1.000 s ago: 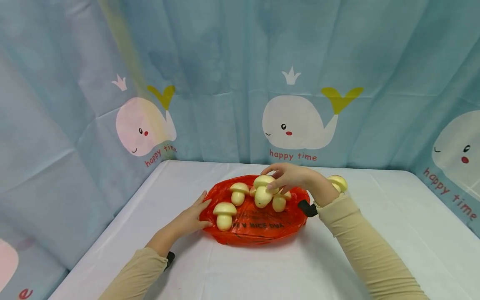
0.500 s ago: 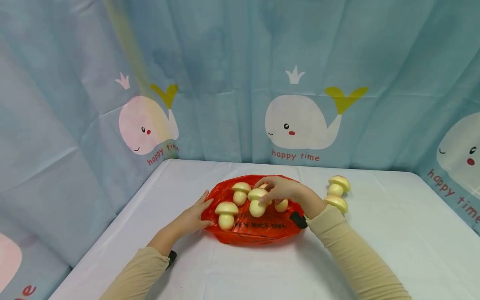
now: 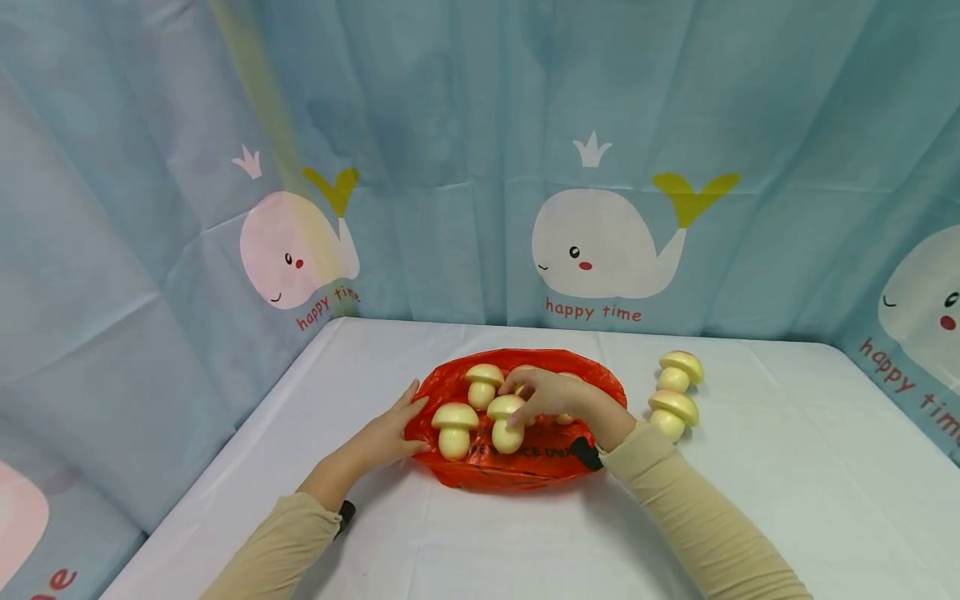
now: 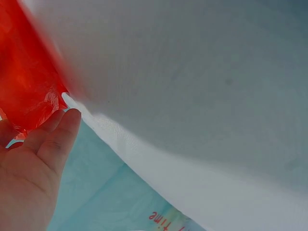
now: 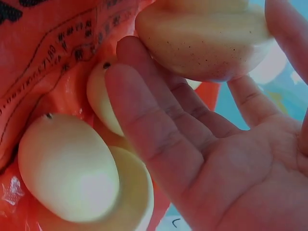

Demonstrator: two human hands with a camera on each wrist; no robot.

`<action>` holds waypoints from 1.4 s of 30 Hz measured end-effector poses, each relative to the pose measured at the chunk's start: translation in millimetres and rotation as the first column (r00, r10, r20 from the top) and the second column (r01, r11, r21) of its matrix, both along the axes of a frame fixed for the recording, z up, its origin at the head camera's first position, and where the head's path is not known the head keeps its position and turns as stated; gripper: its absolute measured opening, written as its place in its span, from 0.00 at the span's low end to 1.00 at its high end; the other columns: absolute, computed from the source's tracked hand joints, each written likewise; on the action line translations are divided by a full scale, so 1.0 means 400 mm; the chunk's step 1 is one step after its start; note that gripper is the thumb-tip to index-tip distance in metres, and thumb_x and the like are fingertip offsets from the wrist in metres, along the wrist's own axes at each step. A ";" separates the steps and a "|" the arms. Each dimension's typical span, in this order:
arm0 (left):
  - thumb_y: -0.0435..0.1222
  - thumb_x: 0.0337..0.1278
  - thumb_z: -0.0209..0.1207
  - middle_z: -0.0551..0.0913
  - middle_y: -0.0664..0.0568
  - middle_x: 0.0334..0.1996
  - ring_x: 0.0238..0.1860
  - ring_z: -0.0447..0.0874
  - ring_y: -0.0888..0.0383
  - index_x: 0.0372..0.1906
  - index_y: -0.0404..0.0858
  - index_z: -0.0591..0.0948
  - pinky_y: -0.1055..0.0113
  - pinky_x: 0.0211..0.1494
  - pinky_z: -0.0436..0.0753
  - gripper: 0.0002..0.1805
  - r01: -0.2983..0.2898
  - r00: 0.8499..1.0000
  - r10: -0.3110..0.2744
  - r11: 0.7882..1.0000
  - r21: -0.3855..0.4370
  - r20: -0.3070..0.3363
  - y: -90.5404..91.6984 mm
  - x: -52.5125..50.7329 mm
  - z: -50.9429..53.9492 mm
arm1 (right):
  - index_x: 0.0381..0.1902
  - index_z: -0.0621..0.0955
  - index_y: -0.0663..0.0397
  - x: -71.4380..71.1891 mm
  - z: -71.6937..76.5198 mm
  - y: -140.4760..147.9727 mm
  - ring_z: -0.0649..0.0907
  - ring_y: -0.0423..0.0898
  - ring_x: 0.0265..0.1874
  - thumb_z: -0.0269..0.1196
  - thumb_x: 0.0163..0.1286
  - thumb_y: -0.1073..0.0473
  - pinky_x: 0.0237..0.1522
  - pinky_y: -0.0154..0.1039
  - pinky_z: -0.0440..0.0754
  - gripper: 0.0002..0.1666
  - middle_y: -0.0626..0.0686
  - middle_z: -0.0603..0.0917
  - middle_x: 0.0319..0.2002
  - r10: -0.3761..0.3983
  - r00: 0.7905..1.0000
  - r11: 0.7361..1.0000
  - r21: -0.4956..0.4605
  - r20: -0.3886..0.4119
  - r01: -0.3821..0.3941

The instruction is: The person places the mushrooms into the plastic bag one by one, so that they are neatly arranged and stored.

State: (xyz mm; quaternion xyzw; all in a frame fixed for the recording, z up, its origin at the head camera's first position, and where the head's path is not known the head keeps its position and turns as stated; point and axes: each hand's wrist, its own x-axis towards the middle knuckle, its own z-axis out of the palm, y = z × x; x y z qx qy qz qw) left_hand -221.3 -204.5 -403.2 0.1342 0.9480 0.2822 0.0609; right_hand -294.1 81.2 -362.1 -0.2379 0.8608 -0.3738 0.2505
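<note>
A red plastic bag with black print lies spread on the table, with several pale yellow toy mushrooms in it. My right hand holds one toy mushroom over the middle of the bag, thumb and fingers about its cap; the right wrist view shows the cap between them. Beside it in the bag stands another mushroom, and one more is behind. The right hand partly hides others. My left hand rests against the bag's left edge, its fingers nearly straight.
Two more toy mushrooms stand on the table right of the bag, one behind the other. A white cloth covers the table. Blue curtains printed with whales enclose the back and sides.
My right hand has come left and nearer with the mushroom, lowering it into the bag. The two mushrooms at the right are now uncovered by the sleeve. My left hand stays in place.
</note>
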 end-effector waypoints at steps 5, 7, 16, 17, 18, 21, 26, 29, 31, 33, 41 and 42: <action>0.33 0.57 0.66 0.43 0.36 0.76 0.73 0.49 0.36 0.71 0.25 0.60 0.43 0.69 0.60 0.40 0.001 1.000 -0.001 1.000 -0.001 -0.003 0.001 -0.001 0.001 | 0.49 0.80 0.47 0.005 -0.009 -0.009 0.74 0.47 0.42 0.73 0.57 0.57 0.39 0.41 0.76 0.22 0.51 0.75 0.48 0.004 1.000 1.000 0.000 -0.004 -0.004; 0.33 0.57 0.66 0.43 0.37 0.76 0.73 0.49 0.36 0.71 0.26 0.60 0.43 0.69 0.60 0.40 0.002 1.000 -0.002 1.000 -0.002 -0.004 0.001 -0.002 0.000 | 0.48 0.80 0.48 0.009 -0.012 -0.013 0.74 0.47 0.42 0.74 0.56 0.58 0.39 0.39 0.75 0.22 0.51 0.76 0.45 -0.001 1.000 1.000 0.000 -0.003 0.001; 0.34 0.57 0.66 0.42 0.37 0.76 0.73 0.49 0.36 0.71 0.26 0.60 0.43 0.69 0.59 0.41 0.006 1.000 -0.006 1.000 0.002 -0.003 0.002 -0.004 -0.001 | 0.50 0.79 0.51 0.025 -0.018 -0.035 0.74 0.47 0.43 0.74 0.56 0.58 0.44 0.39 0.77 0.23 0.51 0.77 0.43 0.001 0.998 0.997 0.075 -0.060 0.003; 0.33 0.57 0.66 0.42 0.37 0.76 0.73 0.49 0.36 0.71 0.26 0.60 0.43 0.70 0.59 0.41 0.004 1.000 -0.004 1.000 0.002 -0.004 0.002 -0.004 -0.001 | 0.50 0.79 0.51 0.026 -0.018 -0.037 0.74 0.47 0.43 0.74 0.56 0.58 0.44 0.39 0.77 0.24 0.51 0.77 0.43 0.001 0.998 0.997 0.080 -0.061 0.004; 0.33 0.57 0.66 0.43 0.37 0.76 0.73 0.49 0.36 0.71 0.25 0.60 0.43 0.70 0.59 0.41 0.003 1.000 -0.003 1.000 0.002 -0.005 0.002 -0.004 -0.001 | 0.50 0.79 0.52 0.026 -0.017 -0.038 0.75 0.47 0.41 0.74 0.56 0.58 0.43 0.39 0.77 0.24 0.51 0.77 0.42 0.001 0.998 0.997 0.080 -0.059 0.004; 0.33 0.56 0.66 0.43 0.36 0.76 0.73 0.50 0.36 0.71 0.25 0.61 0.43 0.69 0.60 0.40 0.000 1.000 0.000 1.000 0.001 -0.008 0.001 -0.003 -0.002 | 0.50 0.79 0.53 0.027 -0.016 -0.043 0.77 0.47 0.35 0.74 0.56 0.58 0.39 0.37 0.77 0.24 0.52 0.78 0.38 -0.003 0.999 0.997 0.071 -0.041 0.006; 0.33 0.56 0.66 0.43 0.37 0.76 0.73 0.50 0.36 0.71 0.26 0.61 0.42 0.69 0.60 0.41 -0.006 1.000 0.006 1.000 -0.002 -0.004 0.002 -0.002 -0.001 | 0.51 0.78 0.56 0.027 -0.017 -0.045 0.78 0.46 0.29 0.74 0.56 0.58 0.35 0.35 0.77 0.26 0.53 0.78 0.34 -0.001 1.000 0.999 0.054 -0.026 0.003; 0.33 0.56 0.66 0.43 0.37 0.76 0.73 0.50 0.36 0.71 0.26 0.61 0.42 0.69 0.61 0.41 -0.009 1.000 0.009 1.000 -0.006 -0.002 0.004 0.000 0.001 | 0.51 0.78 0.56 0.025 -0.018 -0.044 0.78 0.45 0.33 0.74 0.56 0.58 0.36 0.35 0.77 0.26 0.51 0.78 0.36 -0.001 1.000 0.998 0.056 -0.025 0.003; 0.33 0.56 0.66 0.43 0.37 0.76 0.73 0.51 0.36 0.71 0.26 0.61 0.42 0.69 0.61 0.41 -0.013 1.000 0.013 1.000 -0.011 -0.003 0.004 0.002 0.003 | 0.51 0.79 0.55 0.023 -0.018 -0.044 0.76 0.45 0.37 0.74 0.56 0.57 0.38 0.36 0.77 0.26 0.51 0.78 0.39 0.002 1.000 0.998 0.065 -0.031 0.000; 0.33 0.56 0.66 0.43 0.37 0.76 0.72 0.51 0.36 0.71 0.26 0.61 0.43 0.68 0.61 0.40 -0.013 1.000 0.013 1.000 -0.014 -0.007 0.005 0.003 0.003 | 0.51 0.79 0.55 0.021 -0.018 -0.044 0.75 0.45 0.39 0.74 0.56 0.57 0.39 0.36 0.77 0.26 0.49 0.78 0.40 0.000 0.999 0.997 0.071 -0.038 0.003; 0.33 0.57 0.66 0.43 0.37 0.76 0.73 0.51 0.36 0.71 0.26 0.61 0.43 0.69 0.61 0.40 -0.009 1.000 0.009 1.000 -0.008 -0.004 0.004 0.004 0.003 | 0.52 0.78 0.55 0.019 -0.014 -0.037 0.78 0.46 0.38 0.75 0.55 0.55 0.42 0.38 0.79 0.29 0.52 0.79 0.40 -0.013 1.000 0.998 0.063 -0.012 0.014; 0.33 0.57 0.66 0.43 0.37 0.76 0.73 0.51 0.36 0.71 0.26 0.61 0.43 0.69 0.61 0.40 -0.009 1.000 0.009 1.000 -0.008 -0.003 0.003 0.005 0.003 | 0.53 0.77 0.55 0.019 -0.009 -0.033 0.78 0.46 0.39 0.75 0.55 0.54 0.43 0.40 0.79 0.29 0.53 0.79 0.42 -0.021 1.000 0.998 0.064 -0.004 0.021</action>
